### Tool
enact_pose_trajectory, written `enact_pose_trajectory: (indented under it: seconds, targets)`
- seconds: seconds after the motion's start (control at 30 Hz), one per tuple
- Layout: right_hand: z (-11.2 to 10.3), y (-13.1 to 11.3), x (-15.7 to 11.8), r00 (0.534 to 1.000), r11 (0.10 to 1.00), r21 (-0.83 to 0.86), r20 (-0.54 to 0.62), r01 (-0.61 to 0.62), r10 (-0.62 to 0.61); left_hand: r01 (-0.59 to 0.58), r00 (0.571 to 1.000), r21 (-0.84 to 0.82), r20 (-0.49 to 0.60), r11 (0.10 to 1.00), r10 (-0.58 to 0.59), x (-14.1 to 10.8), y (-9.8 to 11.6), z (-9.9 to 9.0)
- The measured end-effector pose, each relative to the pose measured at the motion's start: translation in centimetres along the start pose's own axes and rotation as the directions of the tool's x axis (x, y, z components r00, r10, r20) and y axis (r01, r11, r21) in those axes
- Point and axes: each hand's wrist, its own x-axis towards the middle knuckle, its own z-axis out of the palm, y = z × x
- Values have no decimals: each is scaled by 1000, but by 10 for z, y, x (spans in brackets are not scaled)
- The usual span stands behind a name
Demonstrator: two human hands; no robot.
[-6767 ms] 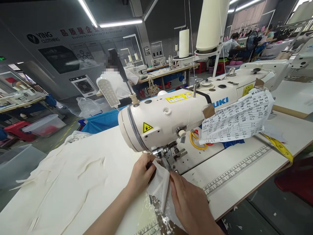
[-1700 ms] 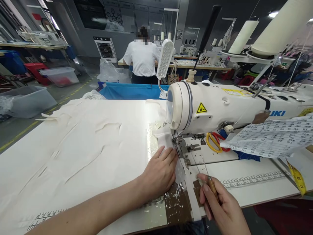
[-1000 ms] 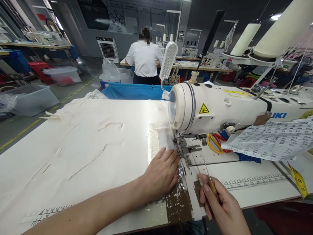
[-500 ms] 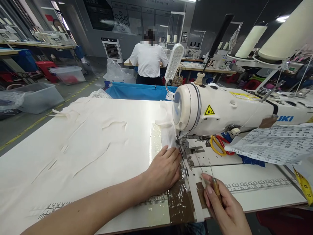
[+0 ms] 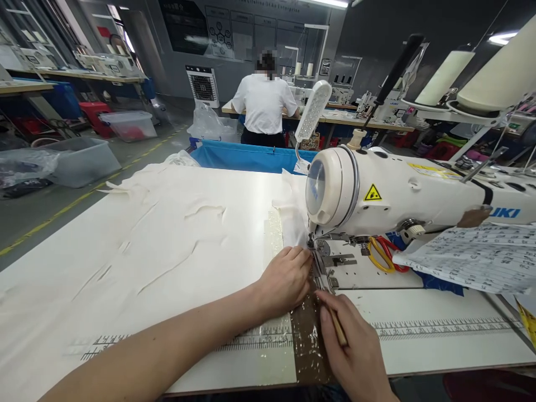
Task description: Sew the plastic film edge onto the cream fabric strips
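A white sewing machine (image 5: 368, 187) stands on the white table. My left hand (image 5: 287, 279) lies with its fingers together and bent on white fabric (image 5: 293, 220), just left of the needle area. To its right, my right hand (image 5: 352, 340) is closed round the wooden handle of an awl (image 5: 338, 328), near the front of the presser foot. The awl's tip is hidden near my fingers. More white fabric pieces (image 5: 167, 251) are spread over the table's left side.
Yellow and red scissors (image 5: 383, 254) lie behind the needle plate, beside a written paper (image 5: 473, 257). Thread cones (image 5: 446, 78) stand at the upper right. A blue cloth bin (image 5: 238, 156) is beyond the table, and a person in a white shirt (image 5: 263, 103) sits further back.
My right hand has moved left with the awl, close to my left hand and the presser foot. The view has shifted slightly, and my left hand remains on the fabric.
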Motion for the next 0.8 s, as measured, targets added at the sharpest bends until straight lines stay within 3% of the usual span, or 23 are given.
enact_pose_trajectory:
  seconds: [0.2,0.47,0.8]
  targets:
    - [10,1,12,992,929,-349,20,121,-122,-6,1000,-10,-20,1000,6,1,-1,0]
    - [12,-2,17,988,853,-501,27,145,-152,-1,1000,-15,-26,1000,1,1,-2,2]
    - [21,-9,21,993,763,-642,-12,81,-115,7,998,-45,-64,999,-10,2,-13,6]
